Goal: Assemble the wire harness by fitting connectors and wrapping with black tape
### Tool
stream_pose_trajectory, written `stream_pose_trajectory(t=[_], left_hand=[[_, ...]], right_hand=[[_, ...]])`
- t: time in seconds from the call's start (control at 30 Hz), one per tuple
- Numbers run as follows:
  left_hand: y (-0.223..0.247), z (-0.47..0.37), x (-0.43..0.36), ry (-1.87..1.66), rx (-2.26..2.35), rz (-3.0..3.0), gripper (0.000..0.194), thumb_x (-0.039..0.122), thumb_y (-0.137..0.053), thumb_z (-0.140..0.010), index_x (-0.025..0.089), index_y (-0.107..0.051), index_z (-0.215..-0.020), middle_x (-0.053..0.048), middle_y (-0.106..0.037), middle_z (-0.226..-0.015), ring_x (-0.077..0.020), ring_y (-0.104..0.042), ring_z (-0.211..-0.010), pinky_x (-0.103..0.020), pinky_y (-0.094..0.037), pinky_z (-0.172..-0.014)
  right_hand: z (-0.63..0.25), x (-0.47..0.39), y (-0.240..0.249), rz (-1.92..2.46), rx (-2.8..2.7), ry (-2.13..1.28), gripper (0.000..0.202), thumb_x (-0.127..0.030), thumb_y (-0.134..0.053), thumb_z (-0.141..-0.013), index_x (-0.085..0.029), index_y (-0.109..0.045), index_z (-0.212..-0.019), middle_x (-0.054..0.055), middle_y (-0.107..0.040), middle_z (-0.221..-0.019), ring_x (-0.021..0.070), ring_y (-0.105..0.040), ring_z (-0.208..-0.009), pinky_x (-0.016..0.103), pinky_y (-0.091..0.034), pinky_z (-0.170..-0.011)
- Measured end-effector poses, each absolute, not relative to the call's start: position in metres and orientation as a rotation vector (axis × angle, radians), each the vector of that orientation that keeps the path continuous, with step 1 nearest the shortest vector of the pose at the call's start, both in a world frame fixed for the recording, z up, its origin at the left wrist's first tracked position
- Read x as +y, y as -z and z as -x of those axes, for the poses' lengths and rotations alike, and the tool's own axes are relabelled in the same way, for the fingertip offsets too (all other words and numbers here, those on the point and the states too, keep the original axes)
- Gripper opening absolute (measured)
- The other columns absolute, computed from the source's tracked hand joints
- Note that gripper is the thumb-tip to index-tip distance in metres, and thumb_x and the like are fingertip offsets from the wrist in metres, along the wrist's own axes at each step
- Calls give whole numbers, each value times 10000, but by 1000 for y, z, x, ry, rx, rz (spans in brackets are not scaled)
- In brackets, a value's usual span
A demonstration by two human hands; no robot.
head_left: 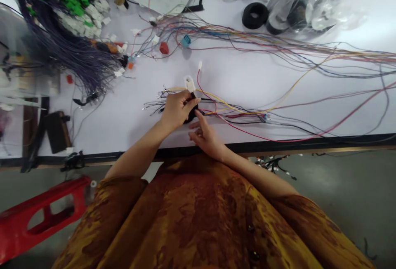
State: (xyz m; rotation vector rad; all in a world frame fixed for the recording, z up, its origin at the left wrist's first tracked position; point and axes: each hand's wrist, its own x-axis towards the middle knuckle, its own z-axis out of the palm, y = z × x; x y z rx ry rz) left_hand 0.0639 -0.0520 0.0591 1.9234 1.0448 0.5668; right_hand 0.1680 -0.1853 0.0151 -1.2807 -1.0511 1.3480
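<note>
A bundle of thin wires [235, 110] in yellow, red, black and purple lies near the table's front edge, its stripped ends fanning out to the left. My left hand [177, 110] is closed on black tape at the bundle, thumb and fingers pinched together. A white connector [189, 83] sticks up just above these fingers. My right hand [206, 135] is right beside it, index fingertip against the black tape and the other fingers apart. A small white plug [200, 65] on a red wire lies farther back.
Long loose wires [278, 44] cross the table behind my hands. At the back left is a heap of purple wires [74, 54] with green and white connectors. Black tape rolls [255, 15] lie at the back right. A red stool [46, 215] stands below left.
</note>
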Motion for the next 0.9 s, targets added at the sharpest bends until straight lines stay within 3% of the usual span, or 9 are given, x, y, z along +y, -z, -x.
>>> stream_pose_trajectory(t=[0.07,0.13,0.23,0.33,0.4,0.53,0.6,0.73,0.9], left_hand=[[-64,-62,-64,-575,1022,-2024,246,400,-587,-928,192,-660,-818,13,-613,-555,-142,-601,-506,-249,-465,-529],[-60,-58,-82,-594,942,-2206,179,309,-528,-951,190,-651,-900,-50,-706,-781,-192,-687,-732,-295,-527,-673],[-46,-50,-105,-528,745,-2435,156,211,-484,-929,203,-637,-901,-102,-708,-996,-227,-681,-930,-350,-543,-813],[-30,-43,-111,-563,698,-2352,152,249,-497,-937,217,-619,-854,-97,-690,-1074,-211,-659,-1003,-351,-541,-885],[-21,-40,-105,-714,809,-2134,178,318,-512,-955,212,-599,-841,-94,-684,-1057,-197,-662,-984,-345,-553,-864],[-6,-38,-86,-876,1055,-1551,327,495,-526,-946,187,-589,-855,-80,-682,-917,-164,-682,-727,-296,-565,-634],[-1,-38,-80,-779,1014,-1505,339,519,-592,-901,182,-620,-918,-82,-694,-930,-174,-693,-775,-303,-577,-676],[1,-37,-74,-557,793,-1736,305,414,-638,-878,222,-653,-1115,-79,-710,-1072,-203,-668,-1035,-382,-538,-947],[0,-44,-70,-657,796,-1828,237,413,-612,-898,208,-719,-945,-74,-735,-982,-218,-676,-963,-388,-533,-915]], right_hand=[[-177,-179,-12,1350,-1080,-1234,390,-366,-572,-888,-224,-520,-1247,74,-628,-1034,120,-614,-692,245,-523,-539],[-192,-168,-13,1419,-985,-1151,291,-405,-540,-909,-217,-544,-1131,77,-630,-1036,119,-599,-693,246,-519,-543],[-210,-145,-16,1417,-890,-1206,405,-432,-629,-847,-228,-482,-1165,58,-637,-1030,122,-600,-701,242,-525,-554],[-219,-131,-18,1443,-884,-1303,472,-361,-644,-816,-236,-457,-1231,31,-639,-948,107,-565,-619,224,-484,-491],[-224,-132,-21,1506,-857,-1291,490,-323,-602,-834,-240,-446,-1292,15,-620,-876,83,-499,-509,214,-420,-413],[-238,-154,-22,1640,-913,-1114,498,-317,-612,-840,-250,-492,-1319,7,-612,-842,68,-476,-451,214,-399,-380],[-244,-166,-19,1671,-928,-1089,483,-339,-620,-839,-254,-510,-1301,7,-618,-848,75,-490,-455,218,-407,-372],[-248,-176,-12,1654,-859,-1095,487,-359,-642,-822,-245,-496,-1272,9,-618,-853,81,-487,-454,232,-429,-368],[-249,-173,-12,1586,-772,-1170,480,-357,-656,-801,-245,-468,-1228,5,-589,-870,67,-480,-468,230,-449,-384]])
